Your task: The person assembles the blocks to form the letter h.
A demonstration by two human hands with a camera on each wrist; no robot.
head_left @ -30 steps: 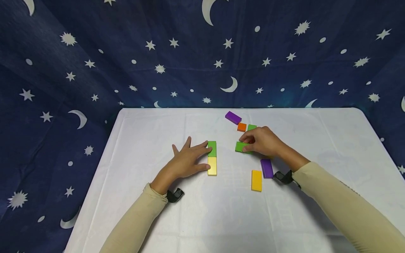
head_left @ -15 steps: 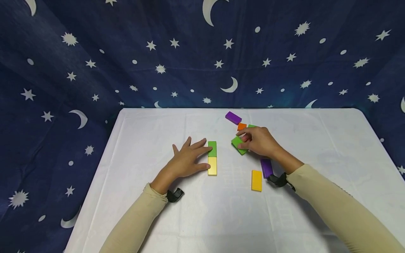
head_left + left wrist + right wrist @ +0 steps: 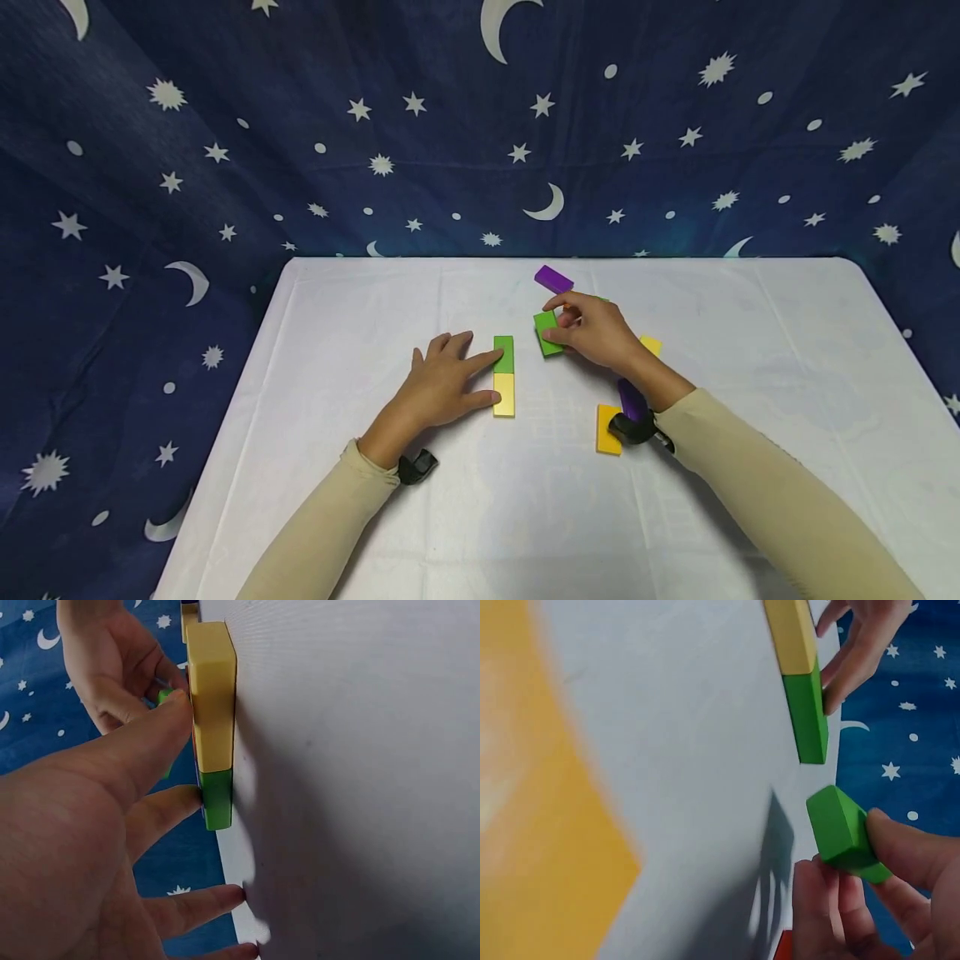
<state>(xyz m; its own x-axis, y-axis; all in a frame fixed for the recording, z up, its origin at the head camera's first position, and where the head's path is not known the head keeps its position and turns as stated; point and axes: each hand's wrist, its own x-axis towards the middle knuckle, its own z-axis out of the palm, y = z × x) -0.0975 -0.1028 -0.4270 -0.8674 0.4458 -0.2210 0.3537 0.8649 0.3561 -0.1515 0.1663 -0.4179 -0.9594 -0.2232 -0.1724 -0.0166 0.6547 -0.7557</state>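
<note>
1. We find the glossy green rectangular block (image 3: 548, 334) in the air above the worktop, tilted, just to the right of a short row of blocks and apart from it.
2. We see the right hand (image 3: 596, 329) pinching that block, its thumb and fingers clamped on opposite sides.
3. In the row, a second flat green rectangular block (image 3: 503, 354) meets a pale yellow rectangular block (image 3: 504, 395) end to end, the green one farther from us.
4. We see the left hand (image 3: 438, 383) with its fingers spread apart: the forefinger touches the row's green block and the thumb touches the yellow one.
5. Beyond the right hand, we note a purple rectangular block (image 3: 553, 279) lying at a slant, with slivers of an orange block and another green block mostly hidden behind the hand.
6. By the right forearm we make out a yellow block (image 3: 651, 343), a dark purple block (image 3: 632, 400) and an orange-yellow rectangular block (image 3: 607, 433), all partly covered.
7. White cloth covers the worktop (image 3: 480, 517); behind it we see a navy curtain (image 3: 442, 133) printed with pale moons and stars.
</note>
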